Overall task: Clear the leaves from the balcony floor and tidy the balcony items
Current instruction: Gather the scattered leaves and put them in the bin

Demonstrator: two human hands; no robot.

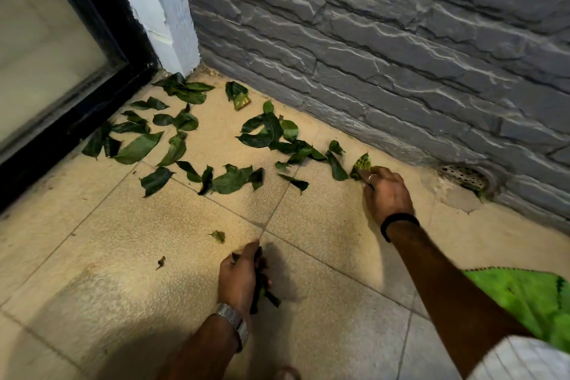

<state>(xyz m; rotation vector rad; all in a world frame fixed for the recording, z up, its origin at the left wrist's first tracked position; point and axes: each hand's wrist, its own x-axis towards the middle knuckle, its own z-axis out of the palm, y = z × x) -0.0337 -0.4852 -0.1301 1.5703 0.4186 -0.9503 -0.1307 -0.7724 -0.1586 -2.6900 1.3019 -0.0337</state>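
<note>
Several dark green leaves [231,177] lie scattered over the beige tiled floor [123,241], thickest toward the corner by the door. My right hand [387,193] reaches out near the wall and pinches a yellow-spotted leaf [361,165] at its lower end. My left hand [240,278], closer to me, grips a bunch of gathered leaves [262,295] that hangs down from the fist. Two small leaf scraps, one [218,236] ahead of that hand and one [160,261] to its left, lie on the floor.
A grey stone-clad wall [370,40] runs along the right and back. A black-framed glass door [55,71] stands at left beside a white pillar [157,9]. A round floor drain [465,177] sits at the wall's base. A bright green cloth [524,299] lies at lower right.
</note>
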